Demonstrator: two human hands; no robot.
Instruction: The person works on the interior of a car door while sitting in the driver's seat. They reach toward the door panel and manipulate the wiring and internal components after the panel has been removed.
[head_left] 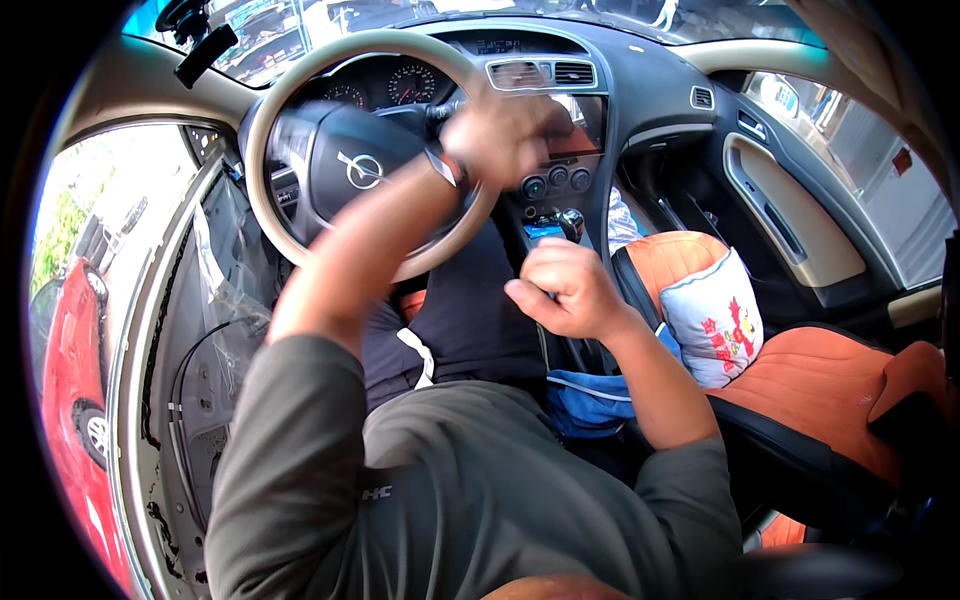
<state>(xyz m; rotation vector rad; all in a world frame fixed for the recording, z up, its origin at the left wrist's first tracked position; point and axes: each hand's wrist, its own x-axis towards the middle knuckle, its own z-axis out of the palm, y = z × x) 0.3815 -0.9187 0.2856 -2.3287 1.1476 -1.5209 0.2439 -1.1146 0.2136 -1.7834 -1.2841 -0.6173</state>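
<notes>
My left hand [500,135] is smeared by motion in front of the steering wheel's [262,150] right rim, between it and the touchscreen [590,118]. Its fingers cannot be made out, nor whether they hold anything. A dark wristband [447,168] circles that wrist. Lower and to the right, my right hand [570,285] is closed, with the fingers curled under and the thumb against them. Whatever lies inside the curled fingers is hidden. Just beyond that hand stands the gear lever [571,222], its knob apart from the fingers.
Round climate knobs [556,181] sit below the touchscreen. A white printed cushion [715,318] rests on the orange passenger seat [810,390]. Blue cloth [590,400] lies beside my right thigh. On the left, the door [205,400] shows bare metal and cables; a red car [80,390] stands outside.
</notes>
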